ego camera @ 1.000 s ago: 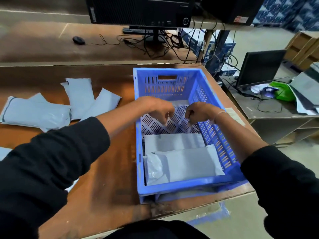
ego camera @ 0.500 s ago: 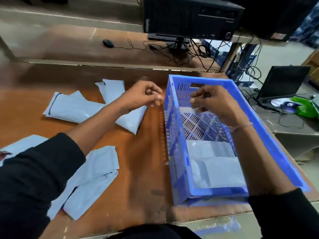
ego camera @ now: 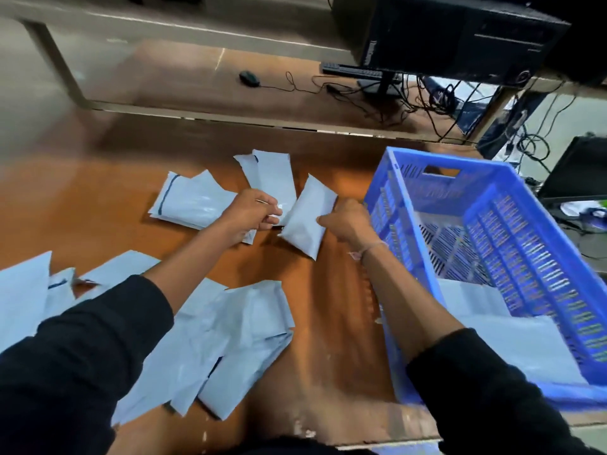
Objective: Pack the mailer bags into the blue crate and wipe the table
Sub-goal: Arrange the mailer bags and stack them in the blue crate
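The blue crate (ego camera: 387, 205) stands at the right of the wooden table (ego camera: 98, 198), with two grey mailer bags (ego camera: 525, 349) lying flat in its near end. A padded grey mailer bag (ego camera: 303, 224) lies on the table just left of the crate. My right hand (ego camera: 348, 221) touches its right edge with the fingers curled. My left hand (ego camera: 253, 215) is at its left edge, fingers pinched over the lower end of another bag (ego camera: 272, 178). A third bag (ego camera: 190, 205) lies further left. Several more bags (ego camera: 230, 339) are piled near my left sleeve.
A lower shelf behind the table holds a mouse (ego camera: 249, 78), tangled cables (ego camera: 420, 100) and a black computer case (ego camera: 460, 37). A dark laptop (ego camera: 578, 169) sits on a side desk right of the crate. The table's front edge (ego camera: 377, 443) is close to my body.
Both hands have left the crate and moved left to the mailer bags on the table. My view has swung left, so the crate now sits at the right.
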`<action>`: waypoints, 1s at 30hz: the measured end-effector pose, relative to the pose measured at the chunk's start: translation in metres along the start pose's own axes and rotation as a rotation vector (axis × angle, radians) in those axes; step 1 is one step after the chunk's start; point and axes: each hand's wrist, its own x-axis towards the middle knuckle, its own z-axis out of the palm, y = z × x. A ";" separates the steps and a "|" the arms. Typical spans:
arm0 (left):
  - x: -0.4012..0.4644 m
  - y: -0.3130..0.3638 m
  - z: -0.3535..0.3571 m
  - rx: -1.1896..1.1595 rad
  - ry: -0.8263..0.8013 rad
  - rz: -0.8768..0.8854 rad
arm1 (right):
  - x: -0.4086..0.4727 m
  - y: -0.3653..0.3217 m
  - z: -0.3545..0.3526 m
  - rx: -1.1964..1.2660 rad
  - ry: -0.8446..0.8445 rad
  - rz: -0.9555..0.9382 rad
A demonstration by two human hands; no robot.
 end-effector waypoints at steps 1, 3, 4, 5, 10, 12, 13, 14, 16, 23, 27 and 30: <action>0.002 -0.005 -0.005 0.006 -0.002 -0.001 | 0.007 -0.003 0.007 -0.026 0.006 0.032; 0.006 -0.014 -0.013 0.001 -0.013 -0.007 | 0.017 -0.006 0.024 -0.027 -0.012 0.094; 0.008 -0.017 -0.017 0.005 -0.014 -0.010 | 0.020 -0.008 0.034 -0.013 -0.016 0.132; 0.010 -0.020 -0.020 0.011 -0.013 -0.012 | 0.024 -0.008 0.045 0.014 -0.004 0.187; 0.015 -0.026 -0.030 0.028 -0.038 -0.016 | 0.043 0.001 0.082 0.089 0.089 0.425; 0.017 -0.026 -0.032 0.045 -0.054 -0.011 | 0.041 0.002 0.085 0.083 0.112 0.421; 0.018 -0.027 -0.032 0.055 -0.062 -0.005 | 0.042 0.007 0.086 0.105 0.113 0.436; 0.019 -0.026 -0.033 0.064 -0.073 0.001 | 0.044 0.011 0.087 0.112 0.106 0.429; 0.022 -0.027 -0.032 0.074 -0.093 0.015 | 0.043 0.018 0.086 0.169 0.020 0.409; 0.035 -0.024 -0.022 0.023 -0.142 0.070 | 0.034 0.030 0.084 0.758 0.146 0.336; 0.037 -0.016 -0.018 -0.003 -0.128 0.125 | 0.021 0.022 0.080 0.876 -0.035 0.176; 0.039 -0.013 -0.023 -0.005 -0.051 0.163 | 0.024 0.011 0.081 0.854 -0.140 0.111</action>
